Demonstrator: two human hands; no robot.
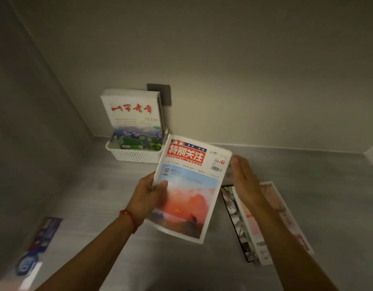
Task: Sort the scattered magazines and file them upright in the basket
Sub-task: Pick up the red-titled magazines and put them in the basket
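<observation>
My left hand (148,193) grips the left edge of a magazine with a red title block and a sunset cover (192,190), held tilted above the floor. My right hand (244,181) hovers flat beside the magazine's right edge, fingers extended, holding nothing. A white perforated basket (135,155) stands in the corner against the wall. A white magazine with red brush lettering (132,114) stands upright in it, with more behind it.
Two overlapping magazines (265,223) lie on the grey floor under my right forearm. A dark blue magazine (42,236) lies at the lower left by the left wall. A dark wall socket plate (163,91) sits behind the basket.
</observation>
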